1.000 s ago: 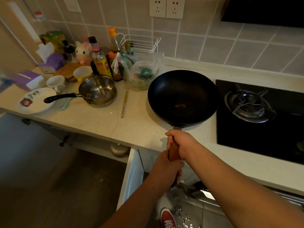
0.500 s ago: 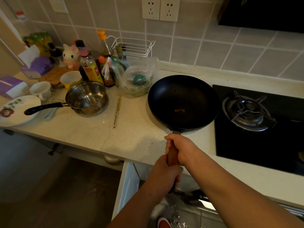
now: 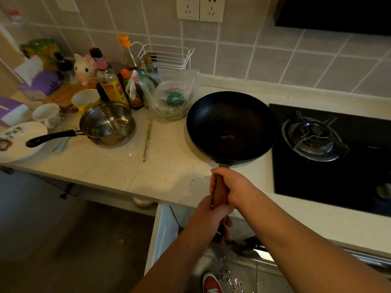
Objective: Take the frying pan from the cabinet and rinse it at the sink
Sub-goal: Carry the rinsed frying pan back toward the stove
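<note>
A black frying pan [image 3: 231, 125] with a wooden handle sits over the pale countertop [image 3: 169, 172], just left of the stove. A small orange speck lies on its inner base. My right hand [image 3: 229, 187] grips the upper part of the handle, close to the pan. My left hand [image 3: 211, 218] holds the lower end of the same handle, over the counter's front edge. An open white cabinet door [image 3: 164, 231] hangs below the counter. No sink is in view.
A black gas hob [image 3: 330, 157] with a burner lies right of the pan. To the left stand a steel saucepan [image 3: 108, 124], a plastic bag [image 3: 175, 98], bottles, mugs and a plate [image 3: 19, 140]. Chopsticks [image 3: 147, 141] lie on the counter. A red shoe [image 3: 211, 283] is on the floor.
The view has shifted a little, so the counter things sit lower and more to the right in frame. Both hands keep the same hold on the handle; the pan has barely moved.
</note>
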### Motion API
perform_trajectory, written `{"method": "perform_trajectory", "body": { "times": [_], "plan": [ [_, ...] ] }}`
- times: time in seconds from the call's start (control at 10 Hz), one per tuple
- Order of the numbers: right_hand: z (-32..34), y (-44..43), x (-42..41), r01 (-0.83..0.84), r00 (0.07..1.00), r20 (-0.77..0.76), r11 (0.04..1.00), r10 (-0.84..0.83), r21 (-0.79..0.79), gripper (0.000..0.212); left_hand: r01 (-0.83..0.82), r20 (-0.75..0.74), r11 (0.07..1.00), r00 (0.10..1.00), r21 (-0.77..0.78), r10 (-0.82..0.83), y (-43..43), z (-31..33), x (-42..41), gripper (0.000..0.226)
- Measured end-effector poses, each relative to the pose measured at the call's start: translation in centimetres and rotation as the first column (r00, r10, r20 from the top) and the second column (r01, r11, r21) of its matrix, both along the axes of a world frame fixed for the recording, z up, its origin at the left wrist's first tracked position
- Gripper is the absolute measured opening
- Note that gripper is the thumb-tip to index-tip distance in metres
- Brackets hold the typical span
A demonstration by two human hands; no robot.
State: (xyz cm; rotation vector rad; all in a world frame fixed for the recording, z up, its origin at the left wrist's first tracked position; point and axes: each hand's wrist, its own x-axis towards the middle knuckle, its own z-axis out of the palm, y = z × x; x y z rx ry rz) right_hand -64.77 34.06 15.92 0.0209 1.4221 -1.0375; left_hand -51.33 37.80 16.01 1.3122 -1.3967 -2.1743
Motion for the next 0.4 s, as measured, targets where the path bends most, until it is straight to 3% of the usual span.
{"method": "perform_trajectory", "body": {
  "times": [0.2,0.3,0.4],
  "plan": [
    [0.7,2.0,0.1,0.058,0.997,0.058,0.996,-0.055,-0.066,0.015,0.006,-0.045,0.999,0.999,0.053,-0.003,1.6,-0.1,1.3,0.044],
    [1.1,4.2,0.4,0.0,0.998,-0.061,0.997,-0.005,-0.076,0.026,-0.038,-0.023,0.994,0.999,0.101,0.04,2.8,-0.6,2.8,0.04],
    [2.6,7.5,0.1,-0.128,0.901,-0.423,0.99,0.095,-0.052,0.035,-0.032,0.132,0.993,0.991,0.11,0.018,4.8,-2.0,5.2,0.035]
  ]
}}
